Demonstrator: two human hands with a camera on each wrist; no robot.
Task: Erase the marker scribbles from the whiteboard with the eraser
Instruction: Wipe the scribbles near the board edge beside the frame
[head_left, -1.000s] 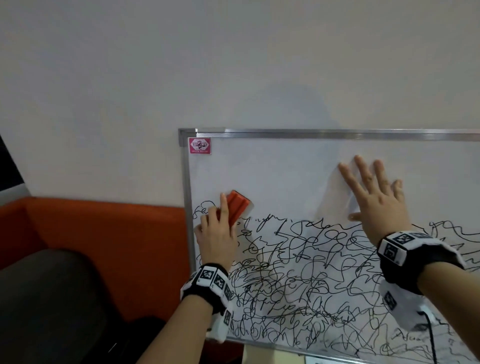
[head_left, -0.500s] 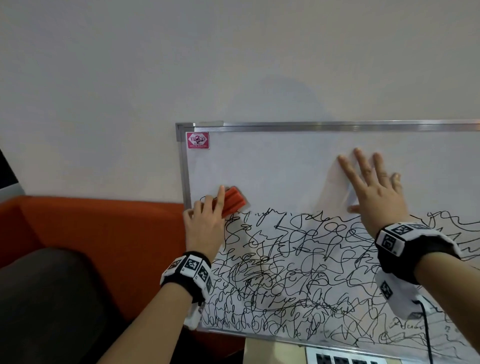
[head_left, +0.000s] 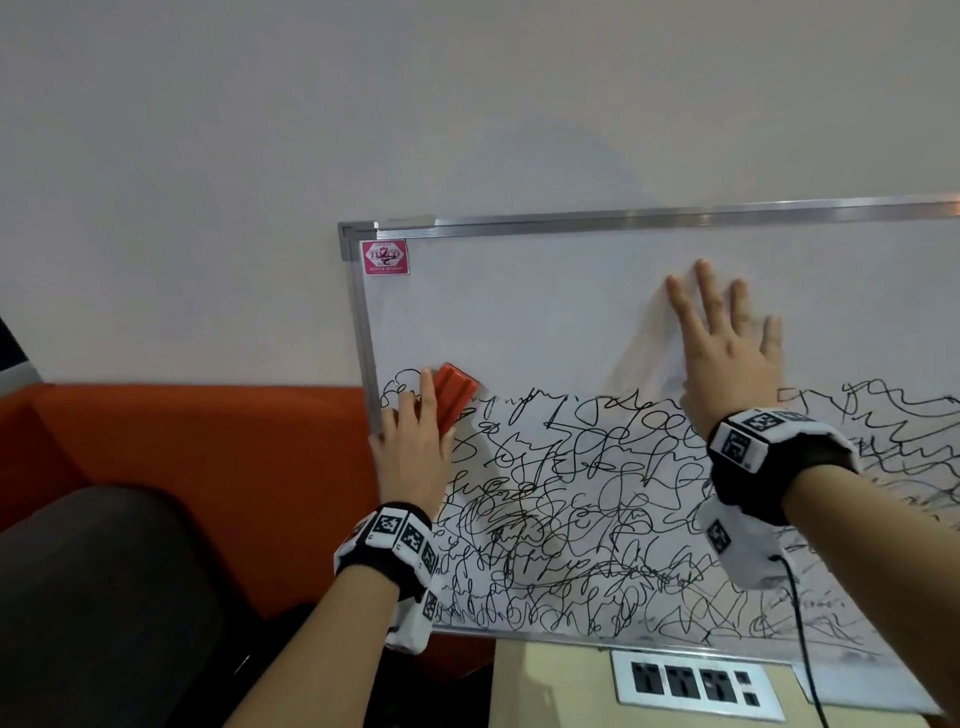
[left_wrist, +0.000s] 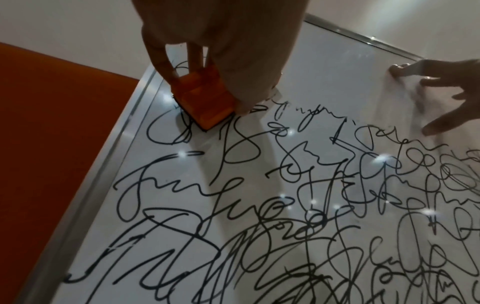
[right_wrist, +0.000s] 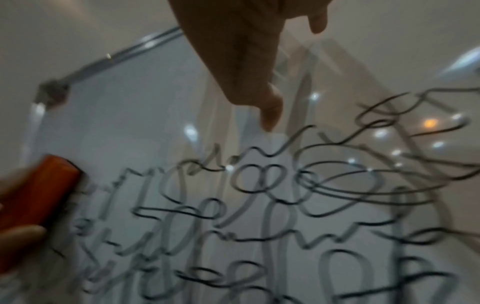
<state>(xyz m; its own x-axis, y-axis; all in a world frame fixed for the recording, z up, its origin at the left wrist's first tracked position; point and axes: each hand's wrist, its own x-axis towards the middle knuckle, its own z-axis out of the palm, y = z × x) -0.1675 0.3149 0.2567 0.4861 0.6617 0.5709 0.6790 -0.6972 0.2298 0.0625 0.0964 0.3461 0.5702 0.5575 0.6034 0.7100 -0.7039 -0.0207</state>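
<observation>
A metal-framed whiteboard (head_left: 519, 312) leans on the wall, its upper part wiped white and its lower part thick with black scribbles (head_left: 571, 519). My left hand (head_left: 415, 447) grips an orange eraser (head_left: 453, 397) pressed to the board near the left frame, at the top edge of the scribbles. In the left wrist view the eraser (left_wrist: 205, 98) sits between fingers (left_wrist: 161, 59) and thumb, its dark felt on the board. My right hand (head_left: 727, 343) lies flat with fingers spread on the clean area. The right wrist view is blurred and shows the eraser (right_wrist: 36, 195) at far left.
An orange sofa (head_left: 208, 467) with a dark cushion (head_left: 104, 597) stands left of the board. Below the board is a pale desk edge (head_left: 545, 686) with a socket panel (head_left: 691, 686). A black cable (head_left: 802, 623) hangs from my right wristband. Plain wall above.
My left hand slid the eraser left toward the frame, then a little back right and down. The view shifted so more of the board's bottom and the socket panel show. Right hand stays planted.
</observation>
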